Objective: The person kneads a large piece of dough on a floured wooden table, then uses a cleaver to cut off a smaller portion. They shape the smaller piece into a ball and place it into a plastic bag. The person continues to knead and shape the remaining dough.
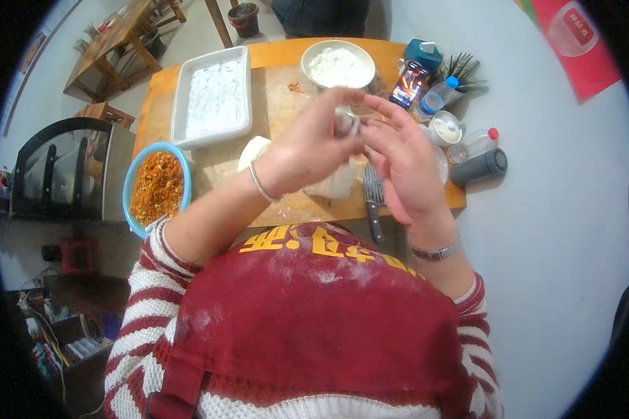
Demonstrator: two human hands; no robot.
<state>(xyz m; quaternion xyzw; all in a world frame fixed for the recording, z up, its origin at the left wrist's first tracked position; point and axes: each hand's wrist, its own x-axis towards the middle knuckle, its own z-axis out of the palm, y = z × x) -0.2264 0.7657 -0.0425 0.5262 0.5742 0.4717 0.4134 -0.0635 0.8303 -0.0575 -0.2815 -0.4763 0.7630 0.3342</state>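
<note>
My left hand (307, 148) and my right hand (404, 159) meet above the board, fingers curled toward each other. Between their fingertips is a small whitish piece of dough (348, 123), mostly covered by the fingers. Beneath the hands lies a pale flat piece (333, 183) that looks like dough. A rounded white thing (254, 151) shows partly from behind my left wrist. Close to my right wrist, a knife (374, 199) with a slotted blade rests with its black handle over the table's near edge.
A blue-rimmed bowl of orange-brown filling (157, 188) stands at the left. Behind it is a white flour-dusted tray (177, 105). A bowl of flour (337, 64) sits at the back. Along the right are a lit phone (409, 85), bottles (474, 145) and a dark cylinder (479, 167).
</note>
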